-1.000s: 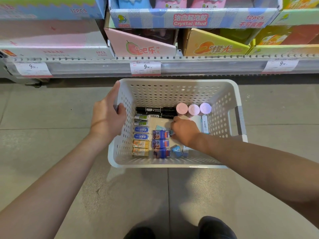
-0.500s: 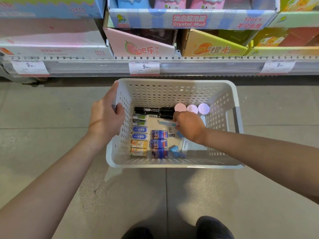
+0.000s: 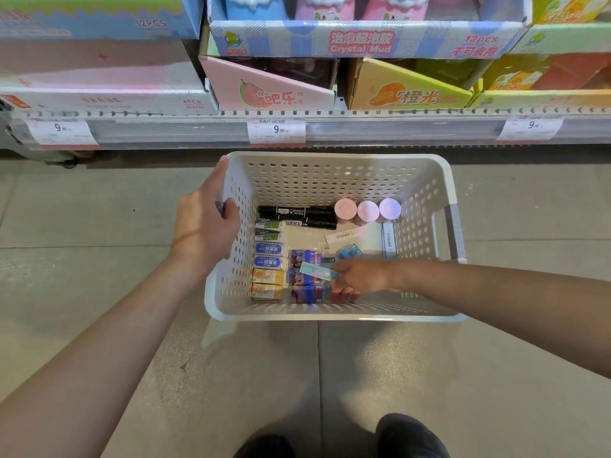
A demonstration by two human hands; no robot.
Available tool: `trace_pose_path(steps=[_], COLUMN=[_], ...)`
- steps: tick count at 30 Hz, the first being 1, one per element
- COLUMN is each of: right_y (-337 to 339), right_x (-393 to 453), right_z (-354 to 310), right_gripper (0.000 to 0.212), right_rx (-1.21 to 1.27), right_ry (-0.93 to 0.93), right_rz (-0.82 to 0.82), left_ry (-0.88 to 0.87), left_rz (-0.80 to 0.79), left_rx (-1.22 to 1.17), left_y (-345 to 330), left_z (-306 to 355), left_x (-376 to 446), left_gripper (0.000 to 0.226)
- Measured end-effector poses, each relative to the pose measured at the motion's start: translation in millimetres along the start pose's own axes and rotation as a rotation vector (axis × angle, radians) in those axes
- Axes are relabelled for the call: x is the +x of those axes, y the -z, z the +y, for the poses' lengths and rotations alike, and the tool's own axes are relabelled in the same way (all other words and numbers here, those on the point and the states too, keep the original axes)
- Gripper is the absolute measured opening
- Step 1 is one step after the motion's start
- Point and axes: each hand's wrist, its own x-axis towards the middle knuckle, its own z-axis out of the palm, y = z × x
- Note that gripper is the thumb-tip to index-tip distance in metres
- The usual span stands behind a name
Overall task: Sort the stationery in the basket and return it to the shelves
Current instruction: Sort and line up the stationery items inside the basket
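Small pale-teal packet (image 3: 318, 272) — pinched in right hand (image 3: 358, 278), fingers curled round its near end, held low inside white basket (image 3: 344, 160) above the blue-and-red eraser boxes (image 3: 305, 276). A second item, red and blue, seemingly tucked under the same hand; identity not readable. Left hand (image 3: 201, 223) wrapped over the basket's left rim, thumb inside, fingers outside, carrying or steadying it above the tiled floor (image 3: 99, 206).

Contents of basket, roughly grouped: black markers (image 3: 297, 214) along the far side; three pastel round caps (image 3: 367, 210) beside them; a column of small boxed erasers (image 3: 268, 259) along the left wall; a flat white pack (image 3: 358, 234) and a blue sharpener-like piece (image 3: 349, 251) toward the right.

Progress, judged from layout — early. Sorting within the basket partly apparent, nearly all stock not yet returned. Shelf edge (image 3: 396, 128) with price tags (image 3: 276, 131) directly ahead, holding slime display cartons (image 3: 363, 41), not stationery. Remaining: extraction of the pinched packet, location of the matching shelf, repetition for every group.
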Motion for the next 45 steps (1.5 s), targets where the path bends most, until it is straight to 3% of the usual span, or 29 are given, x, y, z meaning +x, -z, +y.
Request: trace_pose_path(steps=[3,8,12,14,16,19,25,33,45], right_y=[1.8,13.0,24.8,22.9,18.7,17.5,33.4,48.4,17.2], right_x=[1.6,2.6,-7.1,-11.4,-11.3,-11.2,-6.8,-6.6,27.5], right_z=[2.7,-1.0,-8.7,-9.5,-6.1,-5.6,-11.3,-26.4,-7.0], right_gripper=[0.006,0.044,0.031,0.026,0.016,0.028,0.028,0.032,0.024], right_rx=[0.067,-0.176,-0.188,-0.201,-0.374,-0.595,-0.622,-0.797,-0.830], right_ry=[0.010,0.112,0.211,0.173,0.085,0.081,0.171,0.034,0.190], right_rz=[0.017,0.173,0.323,0.200,0.068,0.102,0.231,-0.084,0.316], left_ry=[-0.003,-0.006,-0.001,0.001,0.000,0.006,0.005,0.002,0.020], left_rz=[0.005,0.012,0.008,0.009,0.010,0.007,0.009,0.012,0.008], left_rx=[-0.001,-0.011,-0.018,-0.029,-0.035,-0.044,-0.032,-0.006,0.026], left_y=[-0.6,-0.6,-0.1,-0.2,0.1,0.3,-0.3,0.0,0.0], left_z=[-1.0,-1.0,-0.4,-0.5,0.3,0.7,0.1,0.8,2.5], left_x=[0.1,-0.1,0.0,0.2,-0.2,-0.5,-0.1,-0.1,-1.1], left_gripper=[0.061,0.061,0.061,0.061,0.061,0.061,0.061,0.060,0.060])
